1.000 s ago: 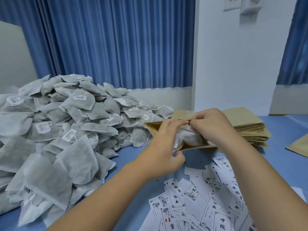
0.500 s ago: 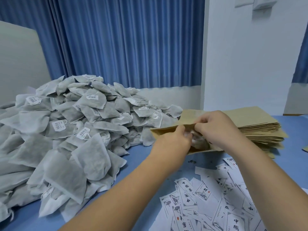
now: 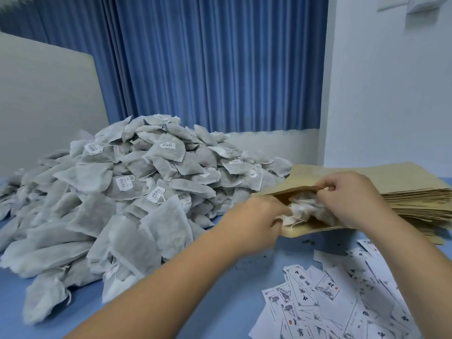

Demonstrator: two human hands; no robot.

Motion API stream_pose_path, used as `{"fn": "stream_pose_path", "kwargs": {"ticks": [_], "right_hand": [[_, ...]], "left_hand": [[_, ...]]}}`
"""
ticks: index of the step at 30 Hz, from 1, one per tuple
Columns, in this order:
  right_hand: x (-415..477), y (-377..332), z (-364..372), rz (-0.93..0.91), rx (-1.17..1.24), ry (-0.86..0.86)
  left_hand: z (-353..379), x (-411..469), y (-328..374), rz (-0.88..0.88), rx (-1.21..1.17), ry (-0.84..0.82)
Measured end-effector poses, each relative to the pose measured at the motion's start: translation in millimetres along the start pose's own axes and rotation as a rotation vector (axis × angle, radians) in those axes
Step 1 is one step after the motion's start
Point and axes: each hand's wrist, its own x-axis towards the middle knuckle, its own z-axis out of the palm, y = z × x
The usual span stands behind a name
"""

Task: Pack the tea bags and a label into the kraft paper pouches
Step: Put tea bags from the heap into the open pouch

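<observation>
A kraft paper pouch [image 3: 305, 230] is held open above the blue table, its mouth facing me. My right hand [image 3: 352, 196] pinches the pouch's upper lip. My left hand [image 3: 254, 223] grips white tea bags [image 3: 308, 206] that sit partly inside the mouth, strings hanging out. A big heap of grey-white tea bags [image 3: 137, 192] covers the table's left half. Printed white labels [image 3: 337, 297] lie scattered at the lower right. A stack of flat pouches [image 3: 411, 199] lies behind my right hand.
The blue table [image 3: 220, 285] carries a few dark tea crumbs near the pouch. A pale board [image 3: 46, 106] leans behind the heap. Blue curtains [image 3: 215, 64] hang at the back, and a white wall [image 3: 391, 89] stands at the right.
My left hand has shifted left and lower at the pouch mouth, and more of the tea bags show inside the opening. The view has swung left.
</observation>
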Motion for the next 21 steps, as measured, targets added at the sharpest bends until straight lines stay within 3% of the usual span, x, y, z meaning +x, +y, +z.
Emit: {"fn": "stream_pose_path", "kwargs": {"ticks": [5, 7, 11, 15, 21], "right_hand": [[-5.7, -9.3, 8.4, -0.033, -0.114, -0.052], [-8.9, -14.8, 11.9, -0.053, -0.138, -0.061], [-14.1, -23.4, 18.8, -0.08, -0.176, -0.077], [-16.5, -25.7, 23.4, -0.087, -0.208, -0.096], [-17.0, -25.2, 28.3, -0.102, -0.236, -0.096]], "left_hand": [[-33.2, -46.1, -35.8, -0.452, 0.441, 0.105], [-43.7, -64.2, -50.0, -0.613, 0.556, 0.06], [-50.1, -92.4, -72.5, -0.909, 0.571, -0.084], [-42.0, -105.3, -86.2, -1.043, 0.44, -0.09], [-16.7, -105.8, -97.9, -1.068, 0.378, 0.028]]}}
